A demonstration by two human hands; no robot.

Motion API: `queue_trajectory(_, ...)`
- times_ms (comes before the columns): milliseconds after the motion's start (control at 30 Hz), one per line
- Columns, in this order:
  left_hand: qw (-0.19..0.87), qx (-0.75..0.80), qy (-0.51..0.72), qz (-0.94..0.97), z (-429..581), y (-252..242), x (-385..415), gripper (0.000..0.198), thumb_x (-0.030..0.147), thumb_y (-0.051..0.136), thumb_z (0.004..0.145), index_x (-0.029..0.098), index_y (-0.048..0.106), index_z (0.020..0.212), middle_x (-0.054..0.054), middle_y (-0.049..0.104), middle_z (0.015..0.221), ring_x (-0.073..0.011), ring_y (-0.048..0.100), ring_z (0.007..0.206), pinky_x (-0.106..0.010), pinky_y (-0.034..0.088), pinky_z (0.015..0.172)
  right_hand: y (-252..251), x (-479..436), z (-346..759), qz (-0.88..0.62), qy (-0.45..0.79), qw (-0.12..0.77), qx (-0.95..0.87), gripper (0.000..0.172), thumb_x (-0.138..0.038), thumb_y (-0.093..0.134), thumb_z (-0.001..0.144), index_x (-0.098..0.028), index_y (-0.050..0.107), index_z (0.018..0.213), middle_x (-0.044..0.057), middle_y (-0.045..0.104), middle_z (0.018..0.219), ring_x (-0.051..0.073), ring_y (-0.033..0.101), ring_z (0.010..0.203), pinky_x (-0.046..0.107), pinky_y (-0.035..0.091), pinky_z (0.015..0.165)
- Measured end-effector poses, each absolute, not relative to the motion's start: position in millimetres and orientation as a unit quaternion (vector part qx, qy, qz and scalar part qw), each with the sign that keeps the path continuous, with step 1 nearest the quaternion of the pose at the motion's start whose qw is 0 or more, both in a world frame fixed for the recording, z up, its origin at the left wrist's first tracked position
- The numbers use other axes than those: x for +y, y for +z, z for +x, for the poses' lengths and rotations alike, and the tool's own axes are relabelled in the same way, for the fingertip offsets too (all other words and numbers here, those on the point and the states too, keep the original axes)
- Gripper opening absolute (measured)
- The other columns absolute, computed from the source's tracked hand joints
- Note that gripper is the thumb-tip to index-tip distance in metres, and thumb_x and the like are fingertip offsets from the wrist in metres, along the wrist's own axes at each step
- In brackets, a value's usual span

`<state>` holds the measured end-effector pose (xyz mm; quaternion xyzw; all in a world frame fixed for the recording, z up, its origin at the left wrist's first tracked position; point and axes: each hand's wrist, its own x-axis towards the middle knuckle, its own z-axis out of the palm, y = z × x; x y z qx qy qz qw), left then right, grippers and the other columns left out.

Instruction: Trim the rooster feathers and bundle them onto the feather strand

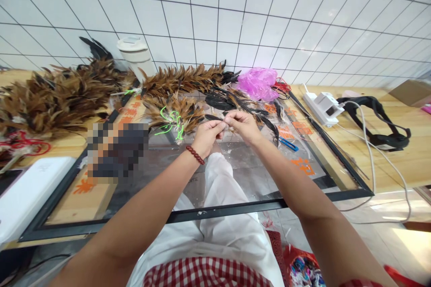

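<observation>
White tiled wall (232,27) is rising behind the desk (385,175) at twelve o'clock; the left hand (204,140) and right hand (245,126) are pinching narrowly, fingertips almost meeting, apparently on a dark feather (213,117) pointing toward nine. A green-tied feather bundle (183,110) is lying at nine o'clock from them; gripping lightly at the quill should be keeping the vanes uncrushed.

Wooden table (420,130) here, black-framed clear panel (229,210) lying flat on it, my black feathers (215,100) on top, plus 1 white power strip (318,108) over right.
</observation>
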<state>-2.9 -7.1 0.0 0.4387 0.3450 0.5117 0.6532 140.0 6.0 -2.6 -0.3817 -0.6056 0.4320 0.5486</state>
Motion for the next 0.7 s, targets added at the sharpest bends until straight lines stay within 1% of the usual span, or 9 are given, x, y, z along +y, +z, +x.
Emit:
queue_trajectory(133, 0.657, 0.322, 0.521, 0.44, -2, 3, -8, 0.025, 0.033, 0.077, 0.064, 0.013, 0.069, 0.077, -0.002, 0.065, 0.066, -0.0097, 0.056, 0.06, -0.022, 0.045, 0.06, -3, 7, 141, -0.394, 0.365, 0.551, -0.639, 0.03, -0.049, 0.069, 0.073, -0.019, 0.065, 0.07, 0.0, 0.06, 0.074, 0.012, 0.055, 0.064, 0.027, 0.048, 0.063)
queue_trajectory(200, 0.639, 0.34, 0.517, 0.458, -1, 3, -7, 0.023, 0.03, 0.079, 0.061, 0.013, 0.07, 0.074, -0.002, 0.065, 0.063, -0.0094, 0.056, 0.058, -0.021, 0.045, 0.059, -4, 8, 140, -0.408, 0.316, 0.547, -0.659, 0.029, -0.047, 0.068, 0.074, -0.019, 0.066, 0.07, 0.001, 0.061, 0.076, 0.013, 0.057, 0.07, 0.028, 0.048, 0.068)
queue_trajectory(267, 0.608, 0.377, 0.527, 0.459, -2, 2, -5, 0.018, 0.025, 0.078, 0.06, 0.012, 0.068, 0.066, -0.001, 0.062, 0.056, -0.0083, 0.054, 0.053, -0.021, 0.044, 0.057, -7, 10, 139, -0.422, 0.292, 0.547, -0.661, 0.025, -0.043, 0.065, 0.078, -0.019, 0.067, 0.074, 0.002, 0.063, 0.076, 0.014, 0.058, 0.075, 0.029, 0.048, 0.073)
queue_trajectory(333, 0.583, 0.408, 0.553, 0.433, -5, 0, -1, 0.016, 0.024, 0.077, 0.061, 0.012, 0.067, 0.061, 0.0, 0.059, 0.05, -0.0076, 0.052, 0.049, -0.021, 0.043, 0.055, -9, 11, 142, -0.448, 0.266, 0.528, -0.671, 0.019, -0.036, 0.061, 0.082, -0.018, 0.068, 0.079, 0.003, 0.064, 0.078, 0.015, 0.059, 0.077, 0.03, 0.047, 0.075)
queue_trajectory(433, 0.566, 0.412, 0.603, 0.383, -8, -3, 5, 0.015, 0.024, 0.076, 0.062, 0.013, 0.067, 0.063, 0.001, 0.058, 0.05, -0.0074, 0.052, 0.048, -0.021, 0.043, 0.054, -11, 11, 151, -0.475, 0.167, 0.412, -0.759, 0.009, -0.023, 0.064, 0.078, -0.02, 0.071, 0.083, 0.004, 0.064, 0.083, 0.016, 0.058, 0.08, 0.031, 0.045, 0.077)
queue_trajectory(500, 0.557, 0.404, 0.628, 0.362, -10, -5, 9, 0.016, 0.025, 0.076, 0.062, 0.013, 0.066, 0.063, 0.002, 0.058, 0.05, -0.0068, 0.052, 0.048, -0.02, 0.044, 0.055, -12, 11, 157, -0.477, 0.108, 0.32, -0.811, 0.01, -0.017, 0.066, 0.074, -0.021, 0.072, 0.081, 0.005, 0.063, 0.085, 0.018, 0.057, 0.082, 0.032, 0.044, 0.078)
queue_trajectory(533, 0.555, 0.401, 0.636, 0.357, -10, -5, 10, 0.016, 0.025, 0.077, 0.062, 0.014, 0.066, 0.063, 0.002, 0.058, 0.05, -0.0065, 0.052, 0.049, -0.02, 0.044, 0.055, -12, 11, 159, -0.481, 0.094, 0.301, -0.818, 0.011, -0.015, 0.065, 0.073, -0.021, 0.072, 0.078, 0.005, 0.063, 0.084, 0.018, 0.057, 0.083, 0.032, 0.044, 0.078)
queue_trajectory(600, 0.556, 0.396, 0.643, 0.348, -10, -6, 11, 0.015, 0.024, 0.076, 0.063, 0.014, 0.066, 0.064, 0.002, 0.058, 0.051, -0.0063, 0.052, 0.049, -0.02, 0.044, 0.055, -10, 12, 160, -0.503, 0.108, 0.332, -0.791, 0.01, -0.013, 0.062, 0.074, -0.019, 0.07, 0.072, 0.005, 0.063, 0.08, 0.017, 0.057, 0.079, 0.032, 0.044, 0.076)
queue_trajectory(700, 0.576, 0.39, 0.639, 0.327, -10, -5, 10, 0.014, 0.022, 0.075, 0.065, 0.012, 0.065, 0.067, 0.002, 0.057, 0.052, -0.0065, 0.053, 0.05, -0.02, 0.044, 0.054, -2, 14, 158, -0.524, 0.252, 0.467, -0.666, 0.006, -0.021, 0.061, 0.076, -0.018, 0.064, 0.072, 0.001, 0.062, 0.069, 0.013, 0.056, 0.065, 0.028, 0.045, 0.065)
